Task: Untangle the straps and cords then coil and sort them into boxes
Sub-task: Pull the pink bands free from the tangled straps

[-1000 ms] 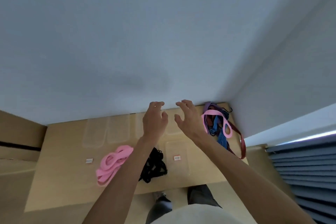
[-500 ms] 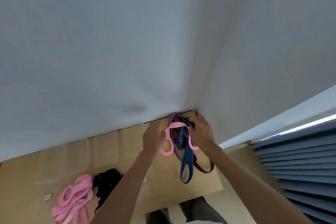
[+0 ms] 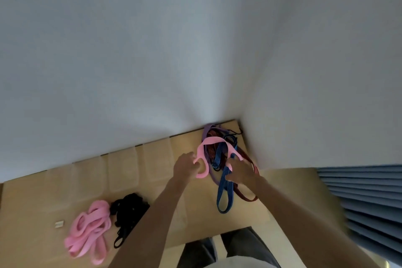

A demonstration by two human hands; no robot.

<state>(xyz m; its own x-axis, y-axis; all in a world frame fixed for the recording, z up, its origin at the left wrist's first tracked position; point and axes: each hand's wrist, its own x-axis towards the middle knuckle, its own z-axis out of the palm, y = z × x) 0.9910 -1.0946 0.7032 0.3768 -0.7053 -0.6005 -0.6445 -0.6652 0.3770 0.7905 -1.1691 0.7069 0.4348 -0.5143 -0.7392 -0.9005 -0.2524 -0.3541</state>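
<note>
At the far right corner of the table (image 3: 152, 187), against the wall (image 3: 152, 50), lies a tangle (image 3: 219, 154) of straps. A pink strap (image 3: 210, 140) arches over the top of it. The left hand (image 3: 186, 166) has its fingers curled round one end of this pink strap, at the left side of the tangle. The right hand (image 3: 240, 171) is on the other side, fingers bent over the pink strap where it crosses a blue strap (image 3: 225, 193) — whether it grips one or both of them I cannot tell. The blue strap hangs down as a long loop toward the near edge of the table. A dark red strap (image 3: 247, 197) runs just beside it on the right, and a purple strap (image 3: 206, 129) shows at the back of the tangle.

Well apart from this, near the left front of the table, a pink pile (image 3: 89, 230) of strap lies loose, and a black cord (image 3: 128, 211) lies touching it on its right. A small label (image 3: 59, 224) sits just left of the pink pile. Clear boxes (image 3: 121, 168) stand in a row along the wall — they are hard to see.
</note>
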